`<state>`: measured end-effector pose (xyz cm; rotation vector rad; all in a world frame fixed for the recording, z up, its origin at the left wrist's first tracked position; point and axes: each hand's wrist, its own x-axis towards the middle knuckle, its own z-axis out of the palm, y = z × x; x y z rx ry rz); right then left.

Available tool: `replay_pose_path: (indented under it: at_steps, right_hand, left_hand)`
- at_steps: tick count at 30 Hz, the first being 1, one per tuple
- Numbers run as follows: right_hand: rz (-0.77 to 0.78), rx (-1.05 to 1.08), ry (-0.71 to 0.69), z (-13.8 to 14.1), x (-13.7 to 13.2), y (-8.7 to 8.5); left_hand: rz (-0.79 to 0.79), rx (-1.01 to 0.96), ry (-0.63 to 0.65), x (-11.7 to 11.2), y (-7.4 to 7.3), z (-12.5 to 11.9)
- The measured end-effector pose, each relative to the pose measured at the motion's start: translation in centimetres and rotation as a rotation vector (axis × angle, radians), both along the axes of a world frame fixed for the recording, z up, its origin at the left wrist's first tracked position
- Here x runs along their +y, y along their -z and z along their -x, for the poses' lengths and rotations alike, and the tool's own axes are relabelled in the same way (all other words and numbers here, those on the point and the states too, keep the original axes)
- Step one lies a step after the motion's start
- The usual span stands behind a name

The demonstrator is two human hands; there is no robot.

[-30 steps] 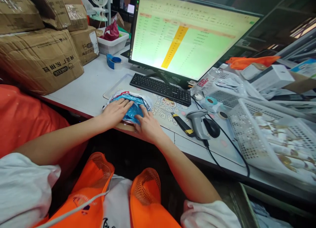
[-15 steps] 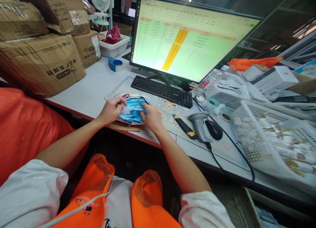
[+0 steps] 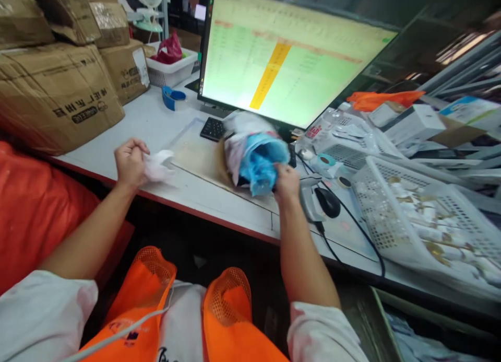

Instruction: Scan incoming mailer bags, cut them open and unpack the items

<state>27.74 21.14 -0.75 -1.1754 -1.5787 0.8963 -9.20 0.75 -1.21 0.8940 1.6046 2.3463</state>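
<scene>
Packet (image 3: 256,155): blue bundle in white wrap, up off the desk mat (image 3: 195,155), tilted, in front of the keyboard (image 3: 213,128) and monitor (image 3: 282,64). It's motion-blurred, so no finer detail. My right hand (image 3: 287,182) is closed on its lower right edge, fingers curled under. My left hand (image 3: 131,162) is well apart at the desk's near edge, fisted on a crumpled white scrap (image 3: 159,166).

Scanner (image 3: 309,208) and mouse (image 3: 327,201) are just right of the right hand, white basket (image 3: 422,215) beyond.

My read of the step: scrap and packet are separated, one per hand. Next move calls for freeing the left hand and keeping the packet clear of the scanner cable.
</scene>
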Motion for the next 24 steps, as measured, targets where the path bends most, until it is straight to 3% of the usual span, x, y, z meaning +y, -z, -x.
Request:
replay_pose_path:
  at_steps: [3,5,9,11,14,15,16,19,22,24]
  right_hand:
    - [0.006,-0.04,-0.021,1.9,-1.4,1.4]
    - [-0.001,-0.08,-0.059,2.5,-2.4,1.6]
    - [-0.053,-0.184,-0.117,2.0,-4.1,0.4]
    - [-0.102,-0.286,-0.085,1.8,-4.9,-0.5]
    - [-0.228,-0.446,0.031,2.3,-5.9,-1.5]
    - [-0.279,-0.481,0.059,2.6,-6.3,-1.8]
    - [-0.327,-0.499,0.068,3.0,-6.7,-2.2]
    - [-0.423,-0.444,-0.031,4.0,-7.8,-3.3]
    - [-0.453,-0.256,-0.154,4.2,-8.8,-4.3]
    - [-0.416,-0.145,-0.187,3.8,-9.4,-4.7]
  left_hand:
    - [-0.025,-0.176,0.112,2.7,0.7,-2.8]
    - [-0.001,-0.144,0.101,3.8,1.0,-3.4]
    - [0.274,0.188,-0.12,5.1,1.7,-1.2]
    - [0.403,0.328,-0.231,5.3,1.2,-0.6]
    - [0.305,0.575,-0.328,4.8,-1.2,-3.1]
    - [0.238,0.672,-0.281,4.4,-2.1,-4.7]
    - [0.209,0.772,-0.14,4.0,-3.0,-6.4]
    - [0.347,0.955,0.326,3.9,-4.1,-10.5]
    - [0.53,0.83,0.728,5.6,-2.6,-10.9]
    - [0.564,0.7,0.88,6.6,-1.2,-10.2]
